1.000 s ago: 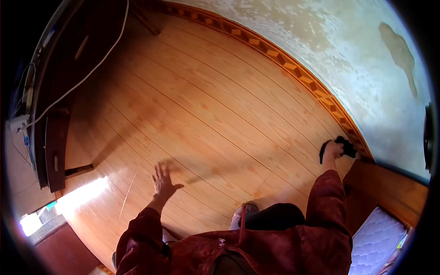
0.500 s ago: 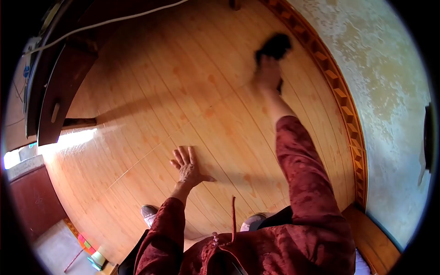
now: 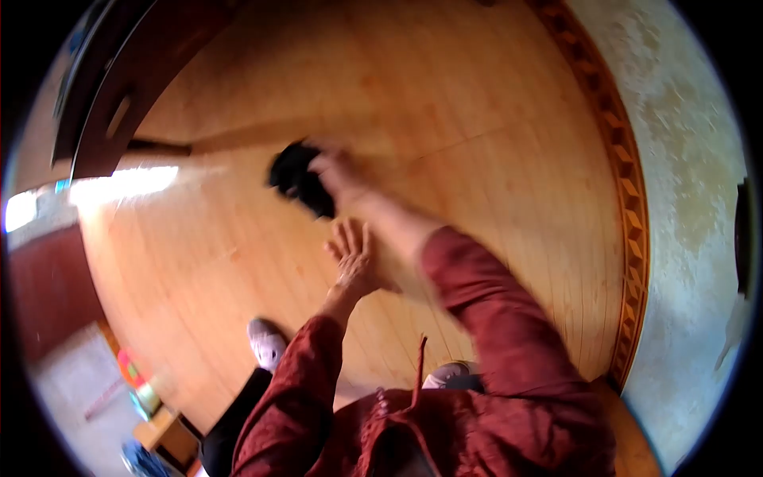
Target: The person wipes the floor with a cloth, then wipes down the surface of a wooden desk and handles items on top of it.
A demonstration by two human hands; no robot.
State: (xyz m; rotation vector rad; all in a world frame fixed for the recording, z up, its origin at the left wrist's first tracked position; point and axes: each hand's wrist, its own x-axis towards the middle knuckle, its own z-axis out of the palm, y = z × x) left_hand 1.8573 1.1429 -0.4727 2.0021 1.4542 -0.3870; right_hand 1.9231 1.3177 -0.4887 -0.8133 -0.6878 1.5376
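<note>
In the head view, a crumpled black cloth lies against the wood-patterned floor, left of the middle. My right hand is closed on its right side, somewhat blurred, with the arm reaching across from the right. Just below it, my left hand rests on the floor, fingers spread and holding nothing. The fingertips of the left hand come close to the right wrist. Part of the cloth under the right hand is hidden.
A dark wooden piece of furniture stands at upper left. A patterned border runs along the pale, worn wall on the right. My shoe is at lower left, near small colourful items and a wooden stool.
My right hand has swept the black cloth from the upper right across to the left. My left hand stays spread on the floor. The view has shifted a little.
</note>
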